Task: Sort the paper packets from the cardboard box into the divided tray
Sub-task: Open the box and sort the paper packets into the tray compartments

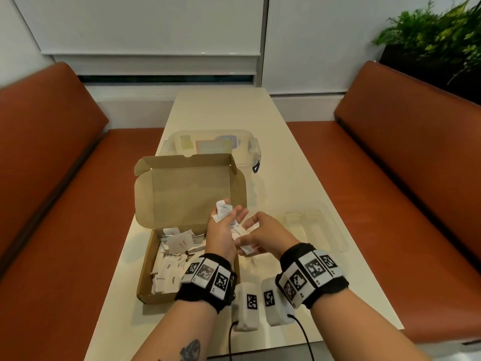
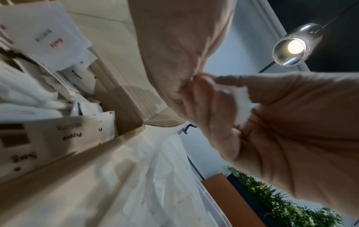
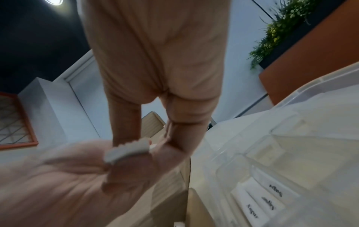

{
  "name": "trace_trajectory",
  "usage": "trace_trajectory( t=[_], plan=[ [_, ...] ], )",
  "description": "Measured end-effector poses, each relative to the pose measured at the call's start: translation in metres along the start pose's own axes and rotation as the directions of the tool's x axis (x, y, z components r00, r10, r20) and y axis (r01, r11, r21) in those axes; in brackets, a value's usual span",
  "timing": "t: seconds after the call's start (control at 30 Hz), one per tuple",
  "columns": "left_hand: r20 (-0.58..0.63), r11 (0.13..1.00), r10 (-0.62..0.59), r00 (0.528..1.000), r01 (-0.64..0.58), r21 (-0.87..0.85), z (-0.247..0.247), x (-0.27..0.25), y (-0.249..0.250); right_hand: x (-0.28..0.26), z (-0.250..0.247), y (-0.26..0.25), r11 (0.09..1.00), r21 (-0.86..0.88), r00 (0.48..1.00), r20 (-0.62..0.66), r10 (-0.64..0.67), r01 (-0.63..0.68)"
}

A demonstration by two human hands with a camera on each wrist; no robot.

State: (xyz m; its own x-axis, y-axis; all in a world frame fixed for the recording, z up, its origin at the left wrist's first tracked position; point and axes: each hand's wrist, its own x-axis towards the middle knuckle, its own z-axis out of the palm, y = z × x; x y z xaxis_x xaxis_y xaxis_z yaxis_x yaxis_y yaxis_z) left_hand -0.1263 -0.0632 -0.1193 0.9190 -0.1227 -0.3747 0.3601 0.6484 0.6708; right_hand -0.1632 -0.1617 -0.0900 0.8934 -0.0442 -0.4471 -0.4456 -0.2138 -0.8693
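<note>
An open cardboard box [image 1: 148, 259] at my left front holds several white paper packets [image 1: 171, 256]. Just above its right edge my left hand [image 1: 234, 214] grips a small fan of packets [image 1: 222, 211]. My right hand [image 1: 247, 238] meets it from the right and pinches one white packet [image 1: 246, 247] at the lower end of that bunch. In the right wrist view that packet [image 3: 126, 151] sits between the fingers of both hands. The clear divided tray [image 1: 335, 230] lies right of the hands; one compartment holds three sugar packets [image 3: 262, 202].
A clear lidded plastic container [image 1: 250, 142] stands behind the box's raised lid [image 1: 187, 194]. Two white tagged blocks [image 1: 248, 306] with black cables lie at the table's near edge. Orange bench seats [image 1: 390, 178] flank the narrow table [image 1: 286, 178].
</note>
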Motion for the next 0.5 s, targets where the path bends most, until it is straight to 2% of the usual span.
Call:
trace_trajectory(
  t=[0.1, 0.3, 0.4, 0.5],
  plan=[
    [-0.017, 0.998, 0.022, 1.0, -0.022, -0.056, -0.001, 0.001, 0.002, -0.004, -0.009, -0.002, 1.0, 0.005, 0.999, 0.026, 0.023, -0.023],
    [-0.09, 0.99, 0.065, 0.994, -0.076, -0.117, -0.007, 0.005, 0.009, -0.011, -0.038, -0.008, 0.99, -0.139, 0.995, 0.092, 0.034, -0.021],
    [-0.148, 0.992, 0.053, 0.988, -0.069, -0.105, -0.009, 0.006, 0.01, -0.011, -0.054, -0.009, 0.982, -0.191, 0.999, 0.037, -0.003, 0.01],
    [-0.136, 0.998, -0.028, 0.99, 0.021, -0.053, -0.009, 0.006, 0.007, -0.008, -0.063, -0.01, 0.99, -0.134, 0.996, -0.083, -0.045, 0.034]
  ],
)
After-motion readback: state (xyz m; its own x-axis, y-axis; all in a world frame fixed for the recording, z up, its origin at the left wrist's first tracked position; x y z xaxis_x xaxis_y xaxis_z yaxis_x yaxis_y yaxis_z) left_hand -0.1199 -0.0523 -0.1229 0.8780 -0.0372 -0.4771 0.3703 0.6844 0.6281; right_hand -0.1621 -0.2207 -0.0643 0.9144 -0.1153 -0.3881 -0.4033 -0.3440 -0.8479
